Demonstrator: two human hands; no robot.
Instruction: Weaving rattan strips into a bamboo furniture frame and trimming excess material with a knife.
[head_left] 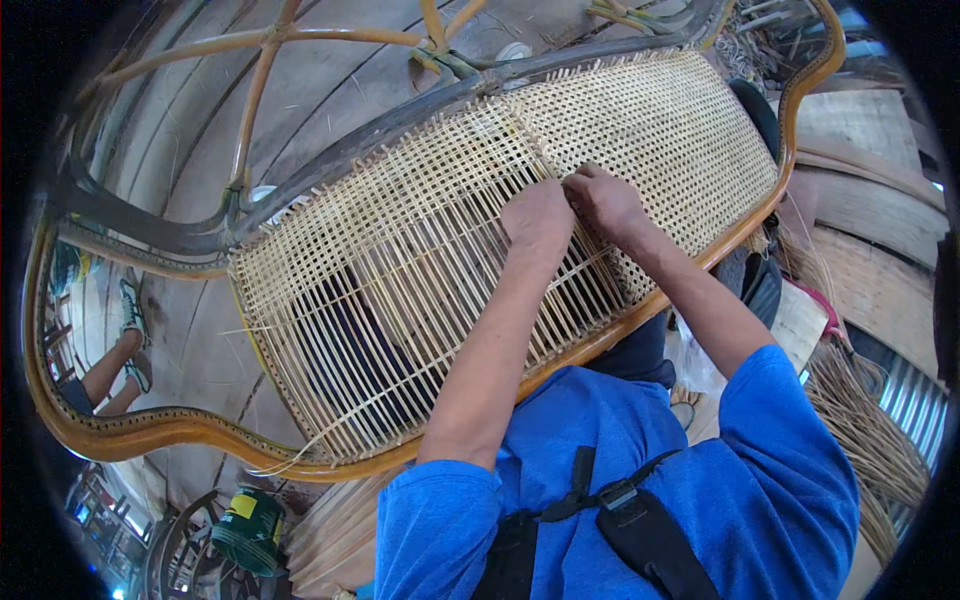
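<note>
Across my lap lies a cane panel (650, 130) strung in a curved brown rattan frame (735, 248). Its right part and upper left part are closely woven. Lower left, long parallel cane strands (340, 365) run with only a few crosswise strips and dark gaps between them. Both hands meet near the panel's middle, at the border between tight weave and loose strands. My left hand (538, 215) is closed, its fingertips down at the weave. Close beside it, my right hand (607, 203) is closed with the fingers bent in. Whatever the fingertips pinch is too small or hidden to make out.
A dark green bucket (248, 530) stands at the lower left. Another person's legs (112, 372) show at the far left. Bundled cane strands (865, 430) lie at the right, near wooden boards (870, 215). Bare rattan poles (262, 90) cross above the floor at the upper left.
</note>
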